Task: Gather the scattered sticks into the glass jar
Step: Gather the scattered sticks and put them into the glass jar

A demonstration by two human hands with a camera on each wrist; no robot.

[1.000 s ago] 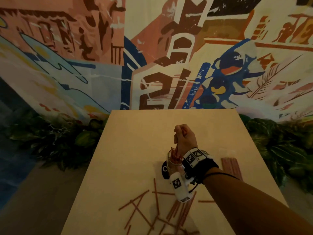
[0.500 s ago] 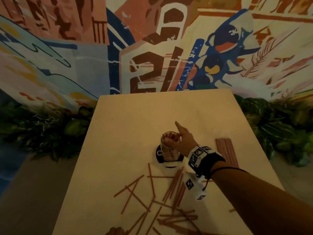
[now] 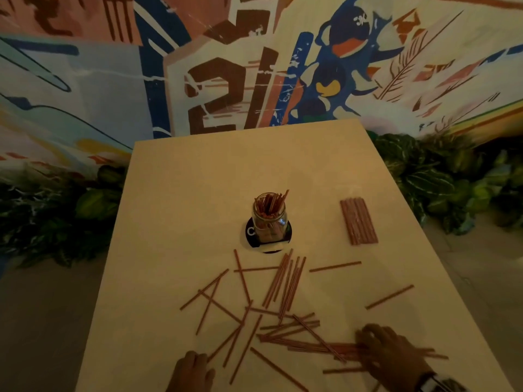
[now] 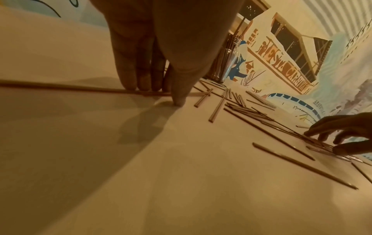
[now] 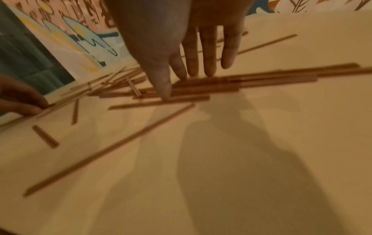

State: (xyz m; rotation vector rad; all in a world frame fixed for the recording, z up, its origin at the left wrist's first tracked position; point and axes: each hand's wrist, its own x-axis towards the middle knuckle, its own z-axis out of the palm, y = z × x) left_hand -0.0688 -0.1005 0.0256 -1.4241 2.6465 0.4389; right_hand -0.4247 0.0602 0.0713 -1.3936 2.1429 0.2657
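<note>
A glass jar point(image 3: 268, 219) holding several red-brown sticks stands on a black coaster point(image 3: 250, 236) mid-table. Scattered sticks point(image 3: 285, 281) lie across the near half of the table point(image 3: 198, 179). My left hand point(image 3: 198, 360) is at the near edge. In the left wrist view its straight fingers point(image 4: 141, 79) and thumb touch down on either side of one long stick point(image 4: 60, 87). My right hand point(image 3: 368, 346) rests on a bundle of sticks point(image 3: 325, 346) at the near right. In the right wrist view its straight fingers point(image 5: 209, 63) and thumb touch that bundle point(image 5: 261, 77).
A neat row of sticks point(image 3: 358, 221) lies to the right of the jar. Leafy plants point(image 3: 441, 179) flank the table on both sides, and a painted wall point(image 3: 226, 80) stands behind it.
My right hand has left the jar and dropped to the near stick pile. My left hand has come into view at the near edge. The head view has tilted down.
</note>
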